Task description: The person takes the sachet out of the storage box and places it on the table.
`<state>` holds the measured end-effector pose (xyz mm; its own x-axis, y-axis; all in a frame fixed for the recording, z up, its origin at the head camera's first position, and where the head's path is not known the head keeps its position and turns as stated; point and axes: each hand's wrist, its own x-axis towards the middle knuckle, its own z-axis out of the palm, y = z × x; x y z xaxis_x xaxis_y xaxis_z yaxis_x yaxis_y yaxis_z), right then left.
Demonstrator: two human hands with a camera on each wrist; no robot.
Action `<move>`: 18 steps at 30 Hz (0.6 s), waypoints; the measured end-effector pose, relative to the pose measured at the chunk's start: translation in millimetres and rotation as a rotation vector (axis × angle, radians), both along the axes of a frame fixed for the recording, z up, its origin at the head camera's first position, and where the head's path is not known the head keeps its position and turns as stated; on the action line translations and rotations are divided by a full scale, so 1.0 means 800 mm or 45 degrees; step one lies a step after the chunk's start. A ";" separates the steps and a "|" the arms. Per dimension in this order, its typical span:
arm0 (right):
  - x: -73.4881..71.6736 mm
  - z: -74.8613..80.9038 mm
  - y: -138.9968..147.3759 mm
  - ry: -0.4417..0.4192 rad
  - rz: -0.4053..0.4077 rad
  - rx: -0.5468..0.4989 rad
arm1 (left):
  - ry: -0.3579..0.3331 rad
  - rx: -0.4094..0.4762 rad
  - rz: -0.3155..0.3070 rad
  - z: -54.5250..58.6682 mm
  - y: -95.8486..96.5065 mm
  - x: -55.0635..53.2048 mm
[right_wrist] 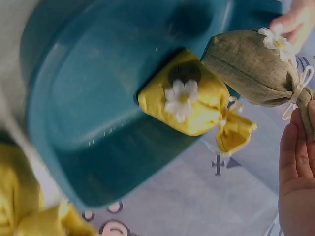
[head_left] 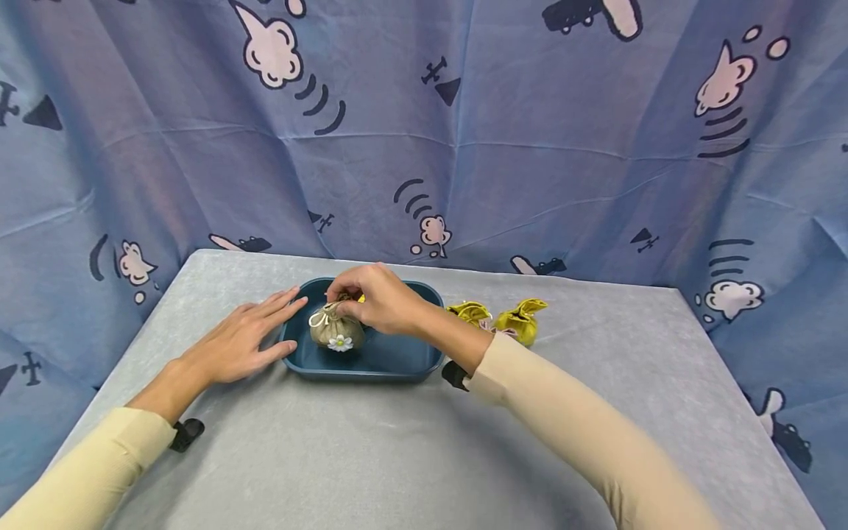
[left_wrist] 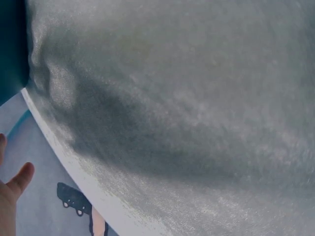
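Note:
My right hand [head_left: 372, 296] pinches the gathered neck of a brown drawstring pouch [head_left: 336, 335] with a white flower on its front and a white cord. The pouch hangs over the left part of a dark blue tray [head_left: 391, 377]. Inside the tray, a yellow pouch [right_wrist: 206, 101] with a white flower lies beside the brown one in the right wrist view; my right hand mostly hides it in the head view. My left hand [head_left: 248, 342] has its fingers spread straight at the tray's left end, thumb and fingertips right at the rim.
To the right of the tray, two yellow pouches lie on the grey table [head_left: 318, 456], one [head_left: 520, 324] farther right and another [head_left: 469, 312] partly behind my right forearm. A blue patterned curtain [head_left: 371, 162] hangs behind the table's far edge.

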<state>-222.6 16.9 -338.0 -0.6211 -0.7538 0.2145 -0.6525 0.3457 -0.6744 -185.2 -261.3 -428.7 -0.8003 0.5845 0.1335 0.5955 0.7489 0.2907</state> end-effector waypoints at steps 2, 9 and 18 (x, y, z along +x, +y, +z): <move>0.000 0.007 0.007 0.009 -0.005 -0.024 | 0.008 0.000 -0.003 0.001 0.000 -0.001; 0.003 0.022 0.032 -0.020 -0.032 -0.143 | 0.005 -0.019 -0.001 0.002 0.000 -0.001; 0.015 0.030 0.065 -0.016 -0.098 -0.249 | 0.000 -0.028 0.006 0.001 0.001 0.001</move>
<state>-210.4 68.6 -313.9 -0.6789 -0.6487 0.3439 -0.6203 0.2561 -0.7414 -184.6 -260.3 -427.6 -0.8029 0.5837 0.1206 0.5921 0.7577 0.2745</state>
